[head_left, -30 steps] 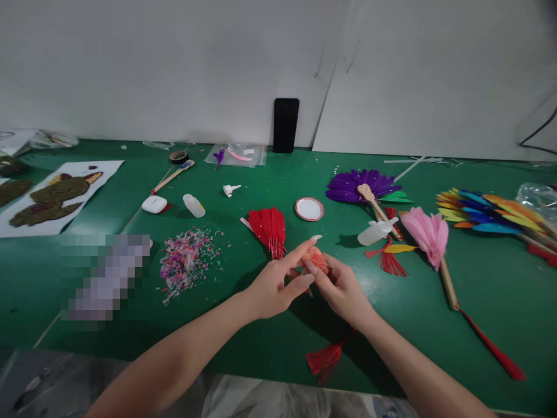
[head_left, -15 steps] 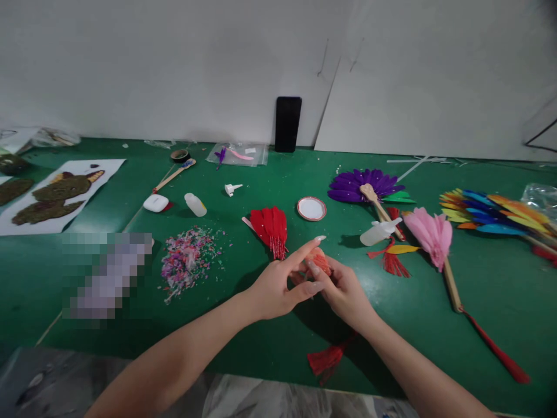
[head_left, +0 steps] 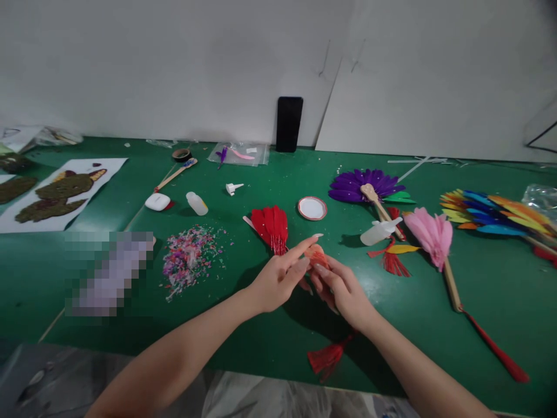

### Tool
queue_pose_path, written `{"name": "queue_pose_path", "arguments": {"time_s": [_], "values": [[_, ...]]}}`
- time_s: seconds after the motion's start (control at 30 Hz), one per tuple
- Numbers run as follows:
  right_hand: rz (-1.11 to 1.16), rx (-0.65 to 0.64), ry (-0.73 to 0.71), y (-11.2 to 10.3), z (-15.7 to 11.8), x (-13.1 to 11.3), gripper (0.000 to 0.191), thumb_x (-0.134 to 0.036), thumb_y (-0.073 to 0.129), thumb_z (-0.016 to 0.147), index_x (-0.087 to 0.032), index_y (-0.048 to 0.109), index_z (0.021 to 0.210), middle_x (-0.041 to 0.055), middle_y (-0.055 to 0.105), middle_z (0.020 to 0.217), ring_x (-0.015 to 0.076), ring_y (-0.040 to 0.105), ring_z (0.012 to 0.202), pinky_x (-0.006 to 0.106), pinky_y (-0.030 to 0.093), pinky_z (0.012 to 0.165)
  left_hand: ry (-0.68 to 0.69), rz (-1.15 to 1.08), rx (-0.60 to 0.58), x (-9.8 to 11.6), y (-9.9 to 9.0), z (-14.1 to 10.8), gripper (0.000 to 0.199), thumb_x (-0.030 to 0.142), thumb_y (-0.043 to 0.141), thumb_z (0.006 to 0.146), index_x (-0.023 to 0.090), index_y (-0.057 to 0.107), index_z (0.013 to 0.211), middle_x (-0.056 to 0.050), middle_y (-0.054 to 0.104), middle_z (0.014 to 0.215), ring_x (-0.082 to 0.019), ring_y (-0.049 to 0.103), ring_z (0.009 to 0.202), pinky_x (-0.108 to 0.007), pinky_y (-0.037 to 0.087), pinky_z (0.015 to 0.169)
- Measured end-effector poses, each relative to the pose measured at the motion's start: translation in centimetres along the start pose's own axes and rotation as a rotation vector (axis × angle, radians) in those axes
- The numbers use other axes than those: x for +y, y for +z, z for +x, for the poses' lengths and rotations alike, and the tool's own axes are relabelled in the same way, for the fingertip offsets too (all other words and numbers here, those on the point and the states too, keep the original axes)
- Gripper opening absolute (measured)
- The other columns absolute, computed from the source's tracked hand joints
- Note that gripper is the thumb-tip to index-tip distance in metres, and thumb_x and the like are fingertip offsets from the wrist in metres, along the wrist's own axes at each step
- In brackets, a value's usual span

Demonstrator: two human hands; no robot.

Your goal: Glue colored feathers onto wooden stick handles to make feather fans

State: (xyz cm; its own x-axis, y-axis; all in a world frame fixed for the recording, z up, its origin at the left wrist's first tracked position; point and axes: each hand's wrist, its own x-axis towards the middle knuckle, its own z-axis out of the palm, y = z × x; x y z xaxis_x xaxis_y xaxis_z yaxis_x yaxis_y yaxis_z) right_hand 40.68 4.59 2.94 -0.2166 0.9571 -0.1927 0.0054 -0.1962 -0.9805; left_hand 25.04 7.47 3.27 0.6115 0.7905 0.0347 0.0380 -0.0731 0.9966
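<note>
Above the table's front middle, my right hand (head_left: 346, 287) is closed around a small orange-red piece with a ribbed surface (head_left: 317, 255); its kind is unclear. From the other side my left hand (head_left: 278, 281) pinches its edge with the thumb, the index finger stretched along the top. Below my right wrist lies a red tassel (head_left: 325, 357); where its cord leads is hidden. Just beyond my left hand is a bunch of red feathers (head_left: 270, 226). A white round lid (head_left: 312, 208) lies farther back.
Small colourful bits (head_left: 191, 258) are heaped left, near a small bottle (head_left: 197, 203) and a white nozzle cap (head_left: 234, 188). On the right are a nozzle bottle (head_left: 379, 232), a pink feather fan (head_left: 430, 232), a purple one (head_left: 361, 186) and multicoloured feathers (head_left: 491, 212). A phone (head_left: 289, 125) leans on the wall.
My left thumb has moved up from below onto the orange-red piece. The piece shows more of its face, and my right fingers have shifted lower around it.
</note>
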Motion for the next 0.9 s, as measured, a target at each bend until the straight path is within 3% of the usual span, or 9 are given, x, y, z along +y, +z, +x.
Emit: {"name": "queue_pose_path", "arguments": {"time_s": [0.23,0.47,0.63,0.9], "values": [[-0.052,-0.002,-0.028,-0.26,0.14,0.85,0.03,-0.045,0.04,0.092,-0.019,0.047,0.077,-0.007,0.042,0.053,0.0058,0.036,0.041,0.019,0.027,0.039,-0.043,-0.159,-0.028,-0.15,-0.06,0.2,0.065,0.056,0.02,0.09,0.016,0.027,0.142,-0.008,0.068,0.08,-0.019,0.064,0.069,-0.035,0.052,0.069],[-0.158,-0.031,-0.071,-0.55,0.2,0.46,0.034,-0.047,0.038,0.091,-0.017,0.05,0.08,-0.0073,0.041,0.05,0.0064,0.032,0.04,0.02,0.026,0.039,-0.05,-0.159,-0.033,-0.08,-0.14,0.18,0.065,0.057,0.021,0.09,0.019,0.029,0.141,-0.006,0.067,0.079,-0.018,0.065,0.066,-0.034,0.052,0.066],[-0.197,-0.021,-0.062,-0.51,0.24,0.33,0.035,-0.048,0.038,0.091,-0.018,0.048,0.077,-0.0073,0.041,0.048,0.0069,0.032,0.039,0.02,0.025,0.038,-0.061,-0.113,-0.052,0.29,-0.25,0.05,0.065,0.057,0.02,0.09,0.019,0.029,0.141,-0.008,0.067,0.079,-0.019,0.065,0.065,-0.029,0.048,0.059],[-0.24,0.028,-0.092,-0.33,0.17,0.1,0.036,-0.046,0.04,0.09,-0.019,0.044,0.067,-0.0069,0.039,0.048,0.0074,0.032,0.041,0.021,0.025,0.04,-0.077,-0.122,-0.13,0.61,-0.53,0.22,0.07,0.061,0.022,0.087,0.018,0.026,0.142,-0.011,0.068,0.088,-0.02,0.066,0.066,-0.029,0.047,0.059]]}}
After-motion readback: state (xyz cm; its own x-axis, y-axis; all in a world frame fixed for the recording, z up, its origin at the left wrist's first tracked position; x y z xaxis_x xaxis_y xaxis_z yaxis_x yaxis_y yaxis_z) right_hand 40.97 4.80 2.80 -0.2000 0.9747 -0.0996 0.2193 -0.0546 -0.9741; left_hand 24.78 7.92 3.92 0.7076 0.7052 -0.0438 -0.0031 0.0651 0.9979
